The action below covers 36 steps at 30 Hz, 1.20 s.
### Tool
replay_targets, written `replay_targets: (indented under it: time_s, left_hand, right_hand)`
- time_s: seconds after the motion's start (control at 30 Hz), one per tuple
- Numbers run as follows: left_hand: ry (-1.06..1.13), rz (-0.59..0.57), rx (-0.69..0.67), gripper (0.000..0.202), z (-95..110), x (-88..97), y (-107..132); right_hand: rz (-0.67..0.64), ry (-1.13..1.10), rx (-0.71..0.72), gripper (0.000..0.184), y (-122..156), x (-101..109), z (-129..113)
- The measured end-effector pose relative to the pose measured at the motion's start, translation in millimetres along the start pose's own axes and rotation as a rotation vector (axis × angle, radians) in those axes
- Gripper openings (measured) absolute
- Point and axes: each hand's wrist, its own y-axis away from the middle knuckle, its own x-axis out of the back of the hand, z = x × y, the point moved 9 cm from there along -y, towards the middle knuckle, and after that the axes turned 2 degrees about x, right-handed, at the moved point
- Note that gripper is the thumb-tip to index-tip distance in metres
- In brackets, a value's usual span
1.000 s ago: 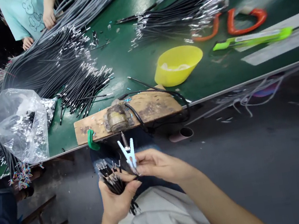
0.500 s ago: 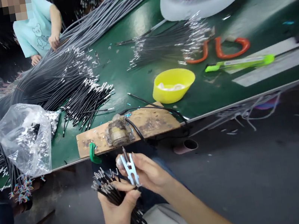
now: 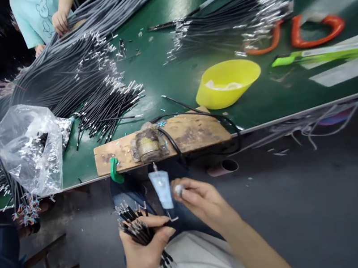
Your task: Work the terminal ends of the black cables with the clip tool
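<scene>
My left hand [image 3: 145,250] is closed around a bundle of short black cables [image 3: 135,227] with stripped metal ends pointing up and left. My right hand [image 3: 203,202] is beside it, fingers pinched on a small silvery piece [image 3: 178,190]. A pale blue plastic clip [image 3: 162,190] stands between the two hands, just left of my right fingertips; whether the fingers still touch it is unclear. Directly above, a wooden block [image 3: 179,136] with a rusty metal fixture [image 3: 148,144] and a black cord is held to the table edge by a green clamp [image 3: 115,171].
The green table [image 3: 162,68] carries long grey and black cable bundles [image 3: 64,75], a clear plastic bag [image 3: 28,151], a yellow bowl [image 3: 227,83], orange-handled scissors [image 3: 314,31] and a green knife [image 3: 326,54]. Another person in a teal shirt [image 3: 34,16] handles cables at the far left.
The blue clip has turned from a spread V to a flat face-on view. My right hand slid right, off the clip's body, and now pinches a small silvery piece.
</scene>
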Motion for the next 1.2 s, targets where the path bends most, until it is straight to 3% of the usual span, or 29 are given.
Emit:
replay_targets:
  time_s: [0.13,0.27,0.33,0.47,0.67,0.83,0.97,1.07,1.2]
  left_hand:
    - [-0.021,-0.038,0.097,0.014,-11.1,-0.7,3.4]
    - [-0.060,-0.115,0.174,0.019,-13.8,-10.8,3.9]
    - [-0.085,-0.156,0.175,0.017,-11.4,-17.8,3.4]
    - [-0.114,-0.144,0.176,0.022,-13.7,-20.5,2.9]
    - [-0.083,-0.017,0.182,0.019,-24.3,-6.2,4.8]
    - [-0.072,-0.005,0.188,0.022,-25.5,-9.1,6.2]
    - [-0.004,0.017,0.257,0.025,-32.1,-8.1,6.6]
    - [0.023,0.034,0.268,0.030,-32.5,-6.9,6.0]
    - [0.050,0.044,0.253,0.042,-29.7,-8.7,6.3]
  right_hand:
    - [-0.078,0.209,0.269,0.017,13.2,-9.7,-28.1]
    - [-0.116,0.589,0.595,0.005,33.5,-41.4,-63.7]
    - [-0.142,0.801,0.666,0.004,41.1,-59.0,-69.7]
    - [-0.203,0.891,0.651,0.010,44.3,-74.3,-65.6]
    - [-0.042,0.794,0.636,0.017,37.1,-55.0,-64.7]
    - [-0.233,0.799,0.528,0.010,32.3,-65.8,-49.3]
    - [-0.155,0.754,0.506,0.024,30.1,-57.4,-51.5]
    - [-0.143,0.741,0.519,0.025,31.1,-56.5,-49.5]
    - [0.065,0.843,0.711,0.023,44.1,-56.0,-56.7]
